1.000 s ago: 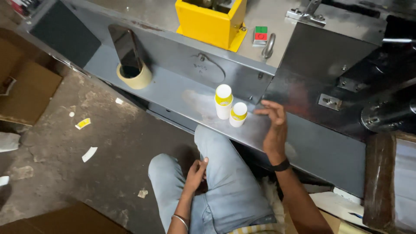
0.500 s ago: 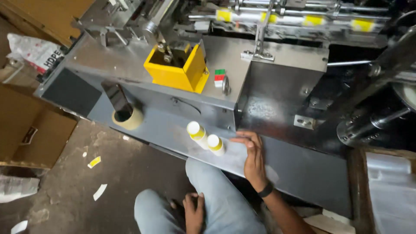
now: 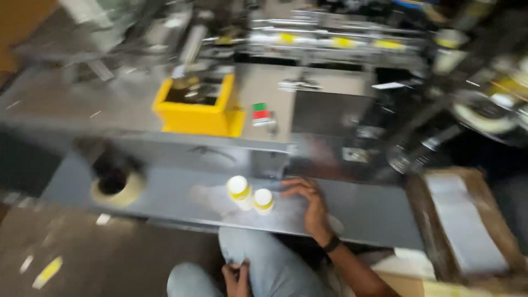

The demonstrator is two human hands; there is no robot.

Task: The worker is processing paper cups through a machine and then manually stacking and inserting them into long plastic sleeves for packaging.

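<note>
Two small white bottles with yellow bands stand side by side on a grey metal shelf of a machine. My right hand rests on the shelf just right of them, fingers spread and pointing toward the bottles, holding nothing. A dark band is on that wrist. My left hand lies on my knee in grey trousers at the bottom edge, fingers curled with nothing visible in them. The whole picture is blurred by motion.
A roll of tape sits at the shelf's left end. A yellow box and a red and green switch are on the machine top. Rollers with yellow labels run behind. A cardboard box stands right.
The view has tilted up and swung, showing more of the machine top. My right hand stays on the shelf beside the two bottles; my left hand stays on my knee.
</note>
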